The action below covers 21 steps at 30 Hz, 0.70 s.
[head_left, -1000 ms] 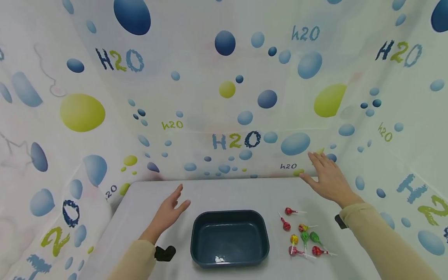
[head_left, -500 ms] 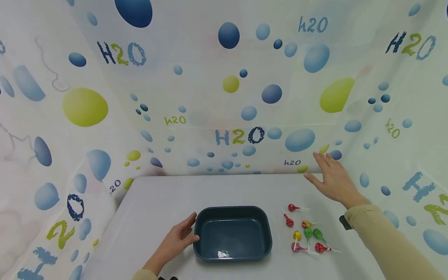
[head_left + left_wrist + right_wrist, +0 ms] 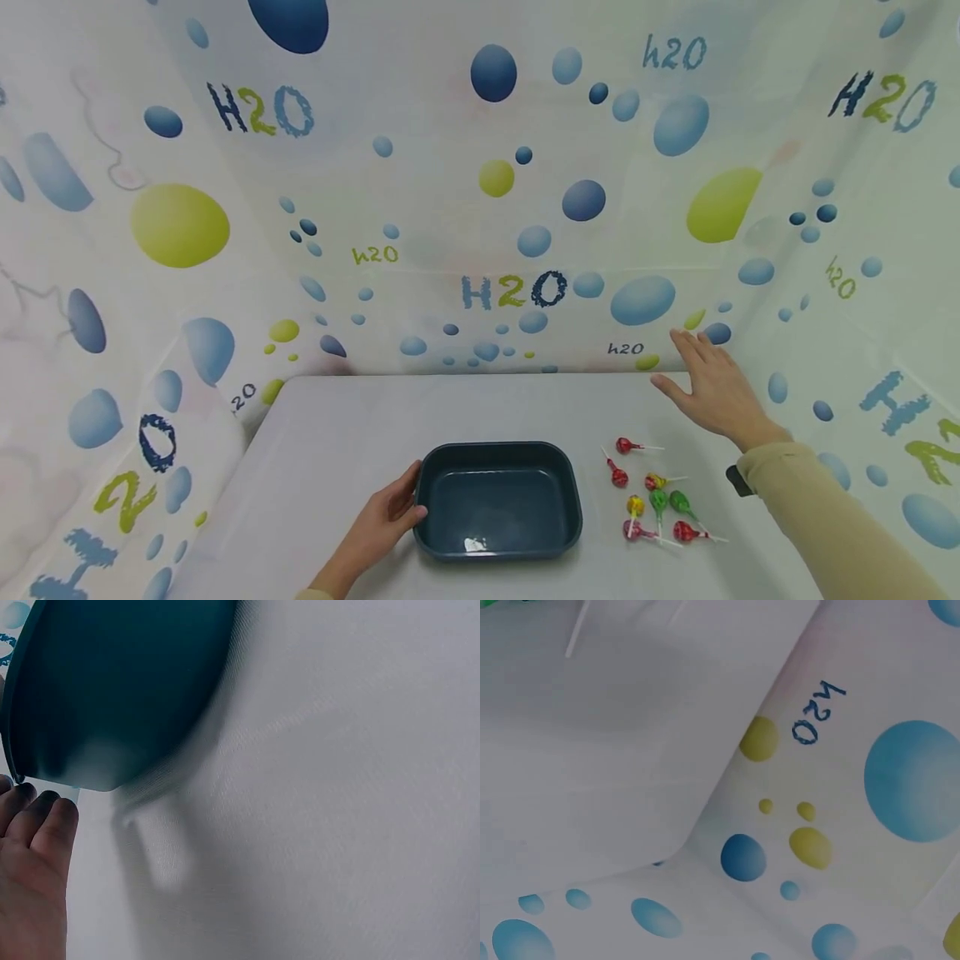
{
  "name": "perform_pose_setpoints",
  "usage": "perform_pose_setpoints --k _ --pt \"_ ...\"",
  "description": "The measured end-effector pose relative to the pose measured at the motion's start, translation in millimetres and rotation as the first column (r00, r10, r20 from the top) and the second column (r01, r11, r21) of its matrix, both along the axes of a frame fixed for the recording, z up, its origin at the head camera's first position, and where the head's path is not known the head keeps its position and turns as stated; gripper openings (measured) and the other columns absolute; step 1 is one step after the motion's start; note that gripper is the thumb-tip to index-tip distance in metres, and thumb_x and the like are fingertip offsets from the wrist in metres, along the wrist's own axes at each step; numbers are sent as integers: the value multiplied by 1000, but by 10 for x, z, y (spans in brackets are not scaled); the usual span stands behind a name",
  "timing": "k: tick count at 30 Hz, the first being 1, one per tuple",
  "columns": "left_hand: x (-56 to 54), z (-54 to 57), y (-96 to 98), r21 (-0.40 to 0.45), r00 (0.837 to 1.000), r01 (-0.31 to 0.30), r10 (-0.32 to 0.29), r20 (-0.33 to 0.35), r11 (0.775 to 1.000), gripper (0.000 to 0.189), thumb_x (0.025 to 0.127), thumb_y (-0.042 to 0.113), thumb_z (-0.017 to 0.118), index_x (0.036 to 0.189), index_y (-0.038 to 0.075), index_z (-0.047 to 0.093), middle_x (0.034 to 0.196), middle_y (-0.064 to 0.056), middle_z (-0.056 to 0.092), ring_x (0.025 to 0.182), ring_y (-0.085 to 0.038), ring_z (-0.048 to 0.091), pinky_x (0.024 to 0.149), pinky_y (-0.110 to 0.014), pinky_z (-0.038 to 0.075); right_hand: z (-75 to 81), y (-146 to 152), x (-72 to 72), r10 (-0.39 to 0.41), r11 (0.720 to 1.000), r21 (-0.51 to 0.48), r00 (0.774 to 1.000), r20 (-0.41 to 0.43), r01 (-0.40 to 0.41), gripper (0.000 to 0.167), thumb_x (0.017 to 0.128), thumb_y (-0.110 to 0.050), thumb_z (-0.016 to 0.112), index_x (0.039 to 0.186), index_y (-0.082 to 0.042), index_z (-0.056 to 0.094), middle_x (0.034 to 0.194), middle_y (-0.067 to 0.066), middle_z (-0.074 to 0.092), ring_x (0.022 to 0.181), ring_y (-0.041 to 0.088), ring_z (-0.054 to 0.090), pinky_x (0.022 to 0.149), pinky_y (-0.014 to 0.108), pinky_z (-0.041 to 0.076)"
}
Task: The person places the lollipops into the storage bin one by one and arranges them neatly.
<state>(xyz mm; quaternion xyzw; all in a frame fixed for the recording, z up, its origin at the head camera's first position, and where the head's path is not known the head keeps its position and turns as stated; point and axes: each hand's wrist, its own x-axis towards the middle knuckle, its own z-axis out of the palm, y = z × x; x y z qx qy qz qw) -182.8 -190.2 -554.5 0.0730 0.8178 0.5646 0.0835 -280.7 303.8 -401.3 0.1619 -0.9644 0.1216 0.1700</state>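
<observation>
A dark blue rectangular dish (image 3: 498, 508) stands on the white table in the head view, with nothing inside it. My left hand (image 3: 375, 521) rests against its left side, thumb at the rim. In the left wrist view, the fingertips of the left hand (image 3: 37, 855) meet the edge of the dish (image 3: 127, 682), the fingers nearly straight. Several wrapped lollipops lie loose right of the dish, among them a red lollipop (image 3: 624, 445), a yellow one (image 3: 636, 504) and a green one (image 3: 679, 501). Beyond them my right hand (image 3: 716, 396) is raised, fingers extended, holding nothing.
A white cloth printed with blue and green bubbles (image 3: 583, 200) surrounds the table at the back and sides. The table's far edge (image 3: 450, 374) meets this cloth. Lollipop sticks (image 3: 577, 628) show at the right wrist view's top.
My left hand has moved down and right from the table's left part to the side of the dish. The right hand stays raised. The head view has shifted slightly.
</observation>
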Motion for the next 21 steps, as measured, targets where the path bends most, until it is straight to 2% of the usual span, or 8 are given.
perform_pose_setpoints --k 4,7,10,14,21 --pt "2 63 4 -85 999 22 -25 -34 996 76 97 18 70 159 -1 30 166 -20 30 151 -39 34 118 -41 42 -17 6 -4 0 1000 -1 1000 4 0 83 99 -49 61 156 4 33 156 34 38 146 57 31 123 69 25" --pt "1 111 4 -167 996 40 -53 -71 985 77 96 20 71 158 -2 31 165 -22 31 148 -42 40 116 -47 44 -28 14 -8 -1 1000 0 1000 9 1 83 99 -49 61 156 4 33 157 34 38 146 56 31 124 69 25" --pt "-9 124 12 -211 994 55 -74 -82 976 77 96 19 71 159 -2 30 165 -23 30 147 -44 41 116 -49 44 -39 20 -9 -6 1000 -2 1000 17 6 83 99 -49 60 156 4 33 157 33 38 146 56 31 123 70 26" --pt "-30 91 26 -228 995 56 -74 -73 972 77 97 19 70 159 -1 29 165 -22 29 149 -42 38 117 -50 43 -51 24 -10 -7 1000 -5 1000 27 8 82 100 -49 60 156 3 33 157 33 38 146 56 30 121 71 27" --pt "-13 59 40 -201 998 39 -48 -42 979 77 97 19 70 160 1 30 165 -22 30 147 -43 40 115 -47 46 -95 43 -14 2 1000 0 1000 20 -2 82 99 -50 60 156 3 33 157 32 39 145 56 31 120 71 29"
